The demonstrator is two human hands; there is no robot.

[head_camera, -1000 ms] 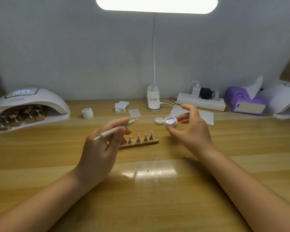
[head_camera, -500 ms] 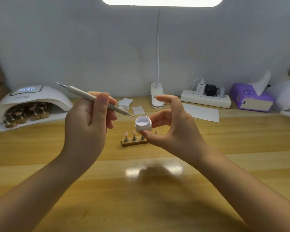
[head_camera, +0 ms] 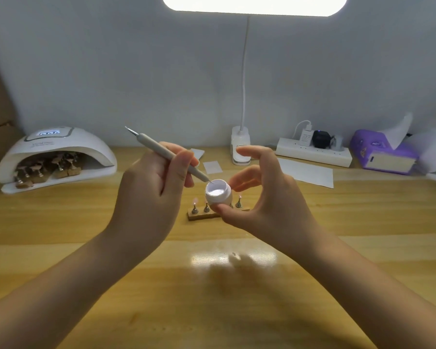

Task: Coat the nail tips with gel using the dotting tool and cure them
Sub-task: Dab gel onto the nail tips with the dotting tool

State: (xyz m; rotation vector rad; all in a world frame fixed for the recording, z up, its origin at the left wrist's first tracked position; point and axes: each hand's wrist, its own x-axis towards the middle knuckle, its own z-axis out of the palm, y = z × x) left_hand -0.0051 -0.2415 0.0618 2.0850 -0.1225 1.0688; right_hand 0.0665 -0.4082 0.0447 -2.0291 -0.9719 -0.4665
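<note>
- Table (head_camera: pixel 337 248): work sits mid-table, under the desk light.
- Lamp (head_camera: pixel 56 154), far left: display lit, several loaded stands (head_camera: pixel 45 168) inside. I read these as batches already coated and now curing.
- Left hand (head_camera: pixel 146 205): fingers pinch the tool (head_camera: pixel 171 157), its lower end in the jar mouth.
- Right hand (head_camera: pixel 267 205): thumb and fingertips grip the open jar (head_camera: pixel 218 193), held above the table just in front of the stand (head_camera: pixel 217 214).
- Tips (head_camera: pixel 194 200) on that stand: upright; too small to tell whether coated.
- Stage, as I judge it: loading gel. Coating and curing this stand remain.
- Versus half a second ago: the tool's end was short of the jar rim; it now dips inside. The jar hand has barely shifted.
</note>
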